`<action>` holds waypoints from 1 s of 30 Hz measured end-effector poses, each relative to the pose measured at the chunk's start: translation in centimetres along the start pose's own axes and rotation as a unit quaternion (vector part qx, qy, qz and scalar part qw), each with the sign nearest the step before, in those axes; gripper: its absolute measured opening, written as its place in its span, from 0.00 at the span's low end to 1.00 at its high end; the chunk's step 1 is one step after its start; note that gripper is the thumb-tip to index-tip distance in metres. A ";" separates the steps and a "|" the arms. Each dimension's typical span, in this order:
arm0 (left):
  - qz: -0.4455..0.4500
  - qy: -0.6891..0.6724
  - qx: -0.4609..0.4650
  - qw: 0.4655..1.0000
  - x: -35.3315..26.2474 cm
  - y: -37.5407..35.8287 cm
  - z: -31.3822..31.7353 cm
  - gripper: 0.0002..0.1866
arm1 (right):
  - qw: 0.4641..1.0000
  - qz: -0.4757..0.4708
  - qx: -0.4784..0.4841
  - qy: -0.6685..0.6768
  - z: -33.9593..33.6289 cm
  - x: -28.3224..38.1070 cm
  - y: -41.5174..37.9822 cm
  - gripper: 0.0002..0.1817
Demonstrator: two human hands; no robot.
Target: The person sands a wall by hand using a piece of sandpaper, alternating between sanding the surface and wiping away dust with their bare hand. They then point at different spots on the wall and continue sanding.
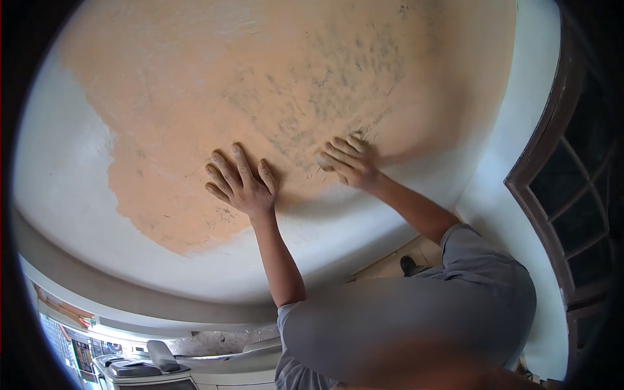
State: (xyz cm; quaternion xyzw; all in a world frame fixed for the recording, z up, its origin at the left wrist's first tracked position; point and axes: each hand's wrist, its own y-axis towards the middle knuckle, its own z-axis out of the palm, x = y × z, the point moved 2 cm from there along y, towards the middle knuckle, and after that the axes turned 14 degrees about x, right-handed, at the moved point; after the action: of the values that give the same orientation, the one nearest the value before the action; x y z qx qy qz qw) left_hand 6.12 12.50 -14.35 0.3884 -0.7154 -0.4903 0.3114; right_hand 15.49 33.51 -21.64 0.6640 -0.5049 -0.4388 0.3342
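My left hand point(244, 190) lies flat on the wall with its fingers spread, on a tan-orange patch point(175, 123) near its lower edge. The fingertips look dusty and stained brown. To the right, my right hand point(351, 162) presses against the same patch with bent fingers drawn together. Whatever is under those fingers, if anything, is hidden. Dark smudges and scuff marks point(354, 71) cover the patch above my right hand. White wall surface point(62, 156) surrounds the patch on the left and below.
A brown-framed window or door with a dark grille point(572, 201) stands at the right. A rounded ledge point(97, 279) curves along the lower left. Beyond it is a white vehicle point(149, 370). A dark shoe point(409, 265) shows on the tiled floor below my right arm.
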 end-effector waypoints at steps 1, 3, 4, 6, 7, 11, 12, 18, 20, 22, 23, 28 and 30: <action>0.000 0.000 0.006 1.000 0.1 -0.3 -0.2 0.30 | 0.999 -0.029 -0.012 0.009 -1.4 -0.3 2.9 0.14; 0.001 0.001 0.002 1.000 0.1 -0.1 -0.1 0.30 | 0.995 -0.070 -0.056 -0.036 -3.4 -2.2 10.1 0.13; 0.000 -0.001 0.003 1.000 0.0 0.0 -0.1 0.30 | 0.995 -0.049 -0.076 -0.030 -5.3 -3.0 14.6 0.13; 0.002 0.007 0.006 1.000 -0.1 0.1 -0.3 0.29 | 0.998 0.042 0.053 0.003 -9.9 -4.9 23.3 0.16; 0.000 0.006 0.006 1.000 0.0 0.1 -0.4 0.29 | 0.966 0.144 0.178 0.116 -10.8 -5.4 26.0 0.17; -0.004 -0.007 0.010 1.000 -0.2 0.2 -0.4 0.29 | 0.993 -0.013 -0.097 -0.068 -8.8 -6.1 23.4 0.16; -0.005 -0.004 0.009 1.000 -0.2 0.1 -0.4 0.29 | 0.994 -0.015 -0.085 -0.071 -7.5 -5.6 19.6 0.14; -0.014 -0.009 0.004 1.000 0.1 -0.1 -0.4 0.29 | 1.000 0.014 -0.022 0.002 -2.6 -3.3 0.6 0.15; -0.002 -0.016 0.008 1.000 0.0 -0.5 -0.4 0.29 | 0.997 -0.009 -0.039 -0.060 -5.2 -12.4 8.4 0.14; -0.007 -0.007 0.015 1.000 0.2 -0.4 -0.3 0.29 | 0.997 0.059 -0.054 -0.024 -8.8 -13.0 13.9 0.10; -0.004 -0.008 0.008 1.000 0.2 -0.4 -0.4 0.29 | 0.950 0.299 0.091 0.015 -10.8 -15.3 18.0 0.13; -0.018 -0.009 0.000 1.000 0.0 -0.5 -0.2 0.29 | 0.962 0.263 0.063 -0.025 -11.7 -18.1 18.4 0.16; -0.026 -0.009 -0.004 1.000 0.1 -0.6 -0.2 0.29 | 0.994 0.086 -0.042 -0.051 -9.0 -14.8 10.4 0.26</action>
State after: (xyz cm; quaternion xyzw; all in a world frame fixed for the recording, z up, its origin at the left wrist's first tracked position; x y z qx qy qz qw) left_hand 6.37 12.22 -14.88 0.4010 -0.7061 -0.5046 0.2933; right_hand 18.29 45.03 -5.24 0.5807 -0.5574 -0.4622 0.3721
